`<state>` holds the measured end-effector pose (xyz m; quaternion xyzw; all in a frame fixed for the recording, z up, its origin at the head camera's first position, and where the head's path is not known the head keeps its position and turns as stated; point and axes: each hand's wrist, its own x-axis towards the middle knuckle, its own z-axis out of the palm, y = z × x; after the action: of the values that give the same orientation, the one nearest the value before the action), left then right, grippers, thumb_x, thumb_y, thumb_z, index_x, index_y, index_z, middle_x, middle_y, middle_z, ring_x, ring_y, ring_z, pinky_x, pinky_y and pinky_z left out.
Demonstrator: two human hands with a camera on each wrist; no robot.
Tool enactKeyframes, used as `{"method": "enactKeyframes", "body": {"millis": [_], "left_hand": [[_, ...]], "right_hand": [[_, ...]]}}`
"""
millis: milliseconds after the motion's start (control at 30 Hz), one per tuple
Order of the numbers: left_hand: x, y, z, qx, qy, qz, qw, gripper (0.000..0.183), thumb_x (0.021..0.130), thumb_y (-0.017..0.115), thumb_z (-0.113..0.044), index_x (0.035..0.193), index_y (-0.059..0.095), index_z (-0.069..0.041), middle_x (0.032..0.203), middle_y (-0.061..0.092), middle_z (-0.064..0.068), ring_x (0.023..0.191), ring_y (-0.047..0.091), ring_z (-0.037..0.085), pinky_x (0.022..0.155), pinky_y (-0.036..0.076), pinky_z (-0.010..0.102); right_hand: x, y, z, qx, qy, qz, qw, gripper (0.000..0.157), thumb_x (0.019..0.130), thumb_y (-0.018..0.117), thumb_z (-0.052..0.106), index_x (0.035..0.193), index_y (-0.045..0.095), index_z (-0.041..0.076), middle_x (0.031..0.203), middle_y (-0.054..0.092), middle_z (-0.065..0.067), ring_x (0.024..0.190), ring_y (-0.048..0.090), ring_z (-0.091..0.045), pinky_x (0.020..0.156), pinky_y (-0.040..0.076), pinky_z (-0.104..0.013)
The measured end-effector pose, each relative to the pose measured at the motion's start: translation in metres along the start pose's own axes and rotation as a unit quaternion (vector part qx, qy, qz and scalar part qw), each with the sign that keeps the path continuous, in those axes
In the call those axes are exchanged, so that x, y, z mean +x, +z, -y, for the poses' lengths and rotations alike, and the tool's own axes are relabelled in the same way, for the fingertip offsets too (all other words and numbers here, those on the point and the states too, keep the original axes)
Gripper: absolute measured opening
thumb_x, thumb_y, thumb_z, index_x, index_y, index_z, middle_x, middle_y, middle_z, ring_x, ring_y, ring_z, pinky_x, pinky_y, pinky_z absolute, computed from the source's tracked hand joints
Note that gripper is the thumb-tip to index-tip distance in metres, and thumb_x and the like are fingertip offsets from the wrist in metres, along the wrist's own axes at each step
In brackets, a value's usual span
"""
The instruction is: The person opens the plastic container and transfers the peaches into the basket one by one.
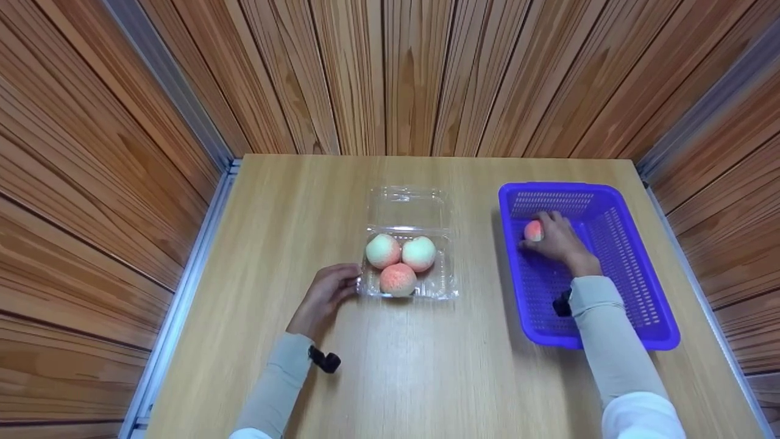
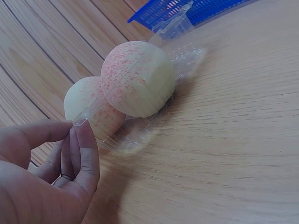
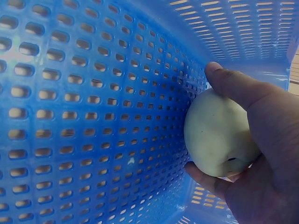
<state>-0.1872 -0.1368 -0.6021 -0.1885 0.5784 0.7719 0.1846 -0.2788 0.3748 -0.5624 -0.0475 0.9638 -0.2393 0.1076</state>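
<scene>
A clear plastic clamshell box [image 1: 440, 281] lies open on the table with its lid [image 1: 407, 210] folded back. Inside it sit three pink-and-cream peaches [image 1: 398, 280]. At the box's near left corner, my left hand [image 1: 326, 292] pinches the thin plastic rim between thumb and fingers, as the left wrist view shows up close. Over in the purple basket [image 1: 631, 268], my right hand [image 1: 560, 241] grips another peach [image 3: 217, 133], thumb on one side and fingers on the other. That peach is close to the basket's perforated floor, and its far side is hidden.
The basket stands at the right of the wooden table [image 1: 414, 366], its slotted walls rising around my right hand. Wood-panelled walls [image 1: 414, 79] enclose the table at the back and sides. Small black devices [image 1: 326, 361] are strapped to both wrists.
</scene>
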Motion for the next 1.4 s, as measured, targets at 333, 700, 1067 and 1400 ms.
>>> {"method": "enactKeyframes", "body": {"millis": [333,700,1067,1400], "left_hand": [[0.0004,0.001,0.0003,-0.002,0.012,0.007,0.9999,0.025,0.103,0.066,-0.007,0.123,0.069,0.008,0.097,0.073,0.006,0.088,0.07,0.014,0.077,0.062,0.026],[0.0012,0.0011,0.001,-0.004,0.013,0.004,0.9999,0.028,0.102,0.067,-0.007,0.125,0.068,0.01,0.1,0.074,0.01,0.087,0.071,0.014,0.076,0.062,0.026],[0.0001,0.0006,0.0019,-0.005,0.009,0.0,0.9999,0.026,0.103,0.066,-0.007,0.124,0.07,0.008,0.1,0.075,0.01,0.09,0.072,0.016,0.078,0.062,0.027],[0.0023,0.0014,0.003,-0.009,0.021,0.006,0.9997,0.022,0.102,0.065,-0.004,0.119,0.07,0.009,0.091,0.073,0.005,0.085,0.071,0.015,0.074,0.062,0.026]], "right_hand": [[-0.0001,0.0016,-0.0022,-0.005,-0.019,-0.02,1.0,0.077,0.093,0.082,0.029,0.148,0.043,-0.01,0.14,0.043,-0.039,0.133,0.039,-0.06,0.111,0.038,-0.073],[-0.0026,-0.0012,-0.0011,-0.006,-0.01,-0.011,1.0,0.078,0.095,0.079,0.03,0.152,0.041,-0.007,0.147,0.041,-0.037,0.137,0.036,-0.059,0.113,0.037,-0.073],[-0.0035,-0.0053,0.0019,-0.013,0.014,0.01,1.0,0.081,0.099,0.075,0.033,0.16,0.034,-0.001,0.157,0.034,-0.036,0.146,0.03,-0.057,0.119,0.03,-0.076],[-0.0049,-0.0053,0.0027,-0.037,-0.012,-0.013,0.999,0.077,0.098,0.077,0.032,0.155,0.04,-0.004,0.149,0.042,-0.036,0.141,0.033,-0.058,0.121,0.023,-0.075]]}}
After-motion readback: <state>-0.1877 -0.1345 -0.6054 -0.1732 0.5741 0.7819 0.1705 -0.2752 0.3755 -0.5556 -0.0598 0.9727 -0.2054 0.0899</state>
